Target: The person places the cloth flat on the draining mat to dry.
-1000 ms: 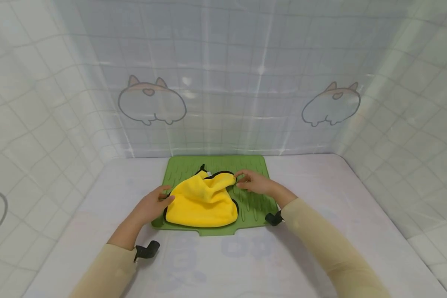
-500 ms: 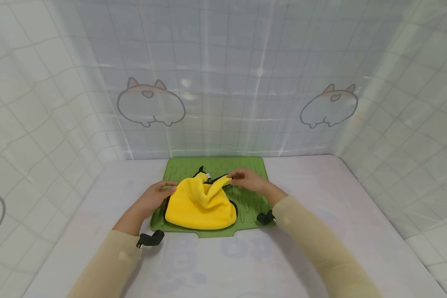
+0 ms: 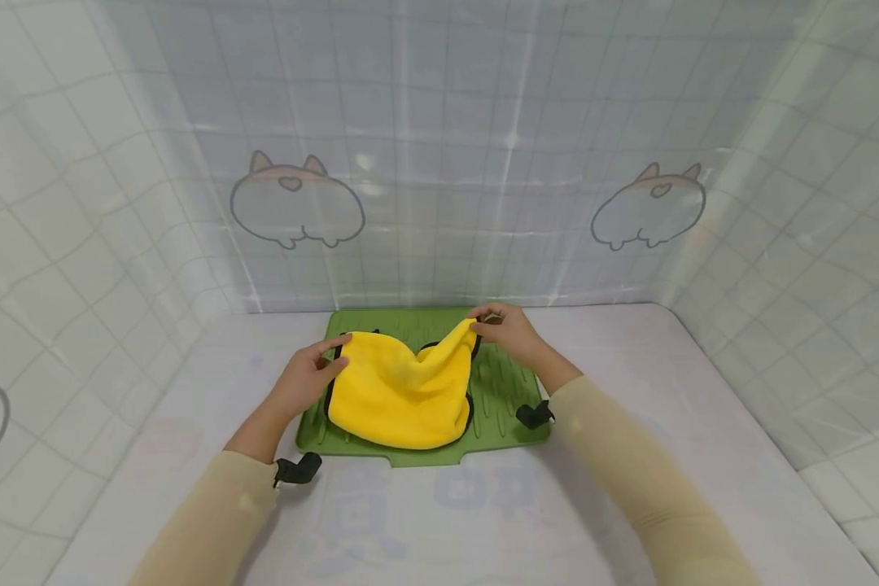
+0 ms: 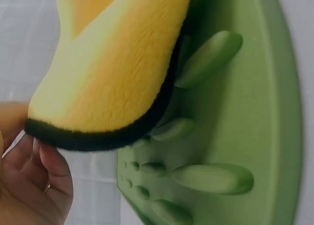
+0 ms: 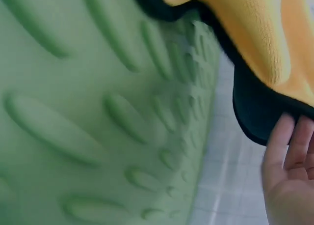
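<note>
A yellow plush cleaning cloth with dark edging sags between both hands over a green ridged mat. In the head view my left hand pinches its upper left corner between thumb and fingers. My right hand pinches the upper right corner, which is raised higher. In the left wrist view the fingers of the left hand meet the cloth's dark edge. The right wrist view has the right hand at the edge, where the cloth's dark underside shows.
The mat lies on a pale patterned tabletop. A grid-patterned sheet with cartoon animals hangs behind, and similar sheets stand at both sides. Black wrist cameras sit at both sleeves.
My right hand has taken hold of the cloth's right corner and lifted it up and back. The left hand has moved up to the left corner, and the cloth's top has spread out.
</note>
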Motion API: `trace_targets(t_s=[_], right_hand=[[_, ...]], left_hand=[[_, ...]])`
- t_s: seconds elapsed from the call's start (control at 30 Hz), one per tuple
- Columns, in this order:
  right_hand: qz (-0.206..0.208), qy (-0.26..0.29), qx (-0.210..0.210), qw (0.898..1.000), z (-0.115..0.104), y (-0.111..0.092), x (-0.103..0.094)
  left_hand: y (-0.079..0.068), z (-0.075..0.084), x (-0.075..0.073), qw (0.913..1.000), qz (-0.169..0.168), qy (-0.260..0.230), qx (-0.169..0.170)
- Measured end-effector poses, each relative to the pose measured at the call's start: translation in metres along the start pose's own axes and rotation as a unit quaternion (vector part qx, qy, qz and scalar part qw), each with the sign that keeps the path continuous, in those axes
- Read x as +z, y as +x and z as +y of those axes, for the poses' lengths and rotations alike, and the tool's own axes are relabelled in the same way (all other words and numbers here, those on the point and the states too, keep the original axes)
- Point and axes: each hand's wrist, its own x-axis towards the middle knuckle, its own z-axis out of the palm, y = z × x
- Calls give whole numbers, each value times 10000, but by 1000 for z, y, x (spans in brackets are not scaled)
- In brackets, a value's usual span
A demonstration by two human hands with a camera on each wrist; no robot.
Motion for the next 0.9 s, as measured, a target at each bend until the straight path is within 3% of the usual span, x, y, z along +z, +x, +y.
trace_targets(t_s=[0.2, 0.47, 0.67, 0.9], right_hand=[[223, -351, -64, 9991, -5, 8, -13], [686, -582, 115, 9959, -4, 24, -15], [263, -1189, 219, 9923, 5, 35, -6], [-275, -1546, 320, 9871, 19, 36, 0]], left_hand=[[2, 1, -1, 9980, 382, 509, -50], [6, -8, -6, 9958, 500, 712, -295], [8, -9, -6, 9931, 582, 1003, -145], [9, -10, -2, 9915, 118, 1268, -283]])
